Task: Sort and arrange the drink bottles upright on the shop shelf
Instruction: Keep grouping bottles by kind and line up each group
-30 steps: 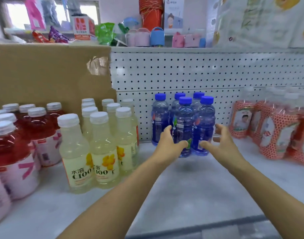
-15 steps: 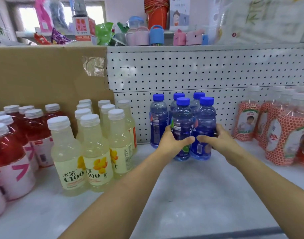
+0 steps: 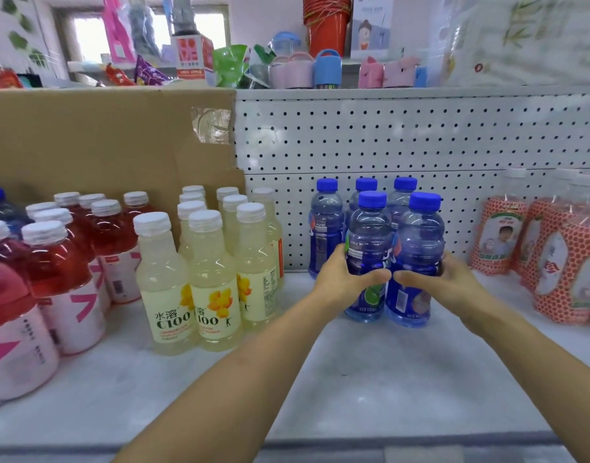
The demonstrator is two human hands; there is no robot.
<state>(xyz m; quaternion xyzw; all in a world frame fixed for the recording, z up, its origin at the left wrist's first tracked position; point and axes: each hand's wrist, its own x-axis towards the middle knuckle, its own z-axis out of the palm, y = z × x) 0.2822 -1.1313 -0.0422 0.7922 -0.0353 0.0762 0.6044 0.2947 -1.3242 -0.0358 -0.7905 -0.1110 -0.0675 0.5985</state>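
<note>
Our left grip [image 3: 345, 283] clasps the left blue bottle [image 3: 368, 228], our right grip [image 3: 445, 280] the right blue bottle [image 3: 420, 238], both upright on the shelf [image 3: 370, 379].

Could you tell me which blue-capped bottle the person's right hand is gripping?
The front-right bottle, in the right hand; the left hand holds the front-left bottle.

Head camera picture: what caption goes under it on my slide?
Left hand and right hand grip the front blue bottles upright on the shelf.
</note>
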